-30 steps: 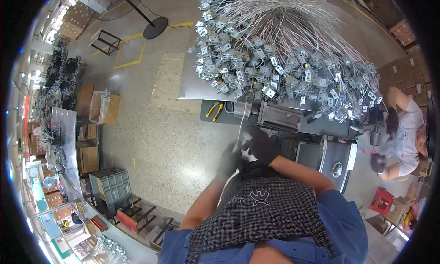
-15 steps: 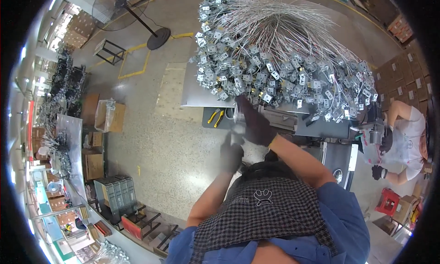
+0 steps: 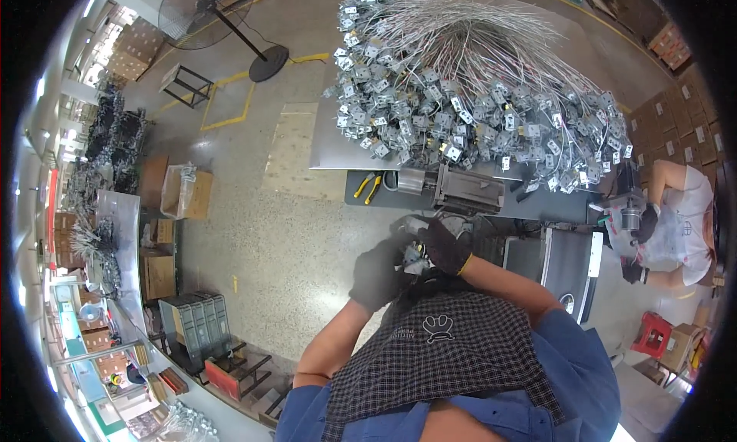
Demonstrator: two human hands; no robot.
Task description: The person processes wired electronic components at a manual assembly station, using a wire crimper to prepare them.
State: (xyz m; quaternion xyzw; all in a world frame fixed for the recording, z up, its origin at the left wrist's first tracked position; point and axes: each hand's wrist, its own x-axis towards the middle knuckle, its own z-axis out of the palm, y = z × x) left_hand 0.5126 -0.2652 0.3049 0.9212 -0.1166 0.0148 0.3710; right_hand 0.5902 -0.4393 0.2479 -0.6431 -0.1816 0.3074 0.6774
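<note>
A small silvery piece (image 3: 415, 259) sits between hands (image 3: 379, 272).

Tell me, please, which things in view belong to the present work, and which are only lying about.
Seemingly in the work:
small metal part, between the gloved left hand and right hand
pile of metal parts with wires, on the table

Seemingly lying about:
yellow-handled pliers
standing fan
cardboard box
red stool

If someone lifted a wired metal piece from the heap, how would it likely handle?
The thin wires would probably bend easily, as they fan out in loose curves, and may snag, since many cross. The flat-faced, boxy metal ends likely stay rigid.
</note>
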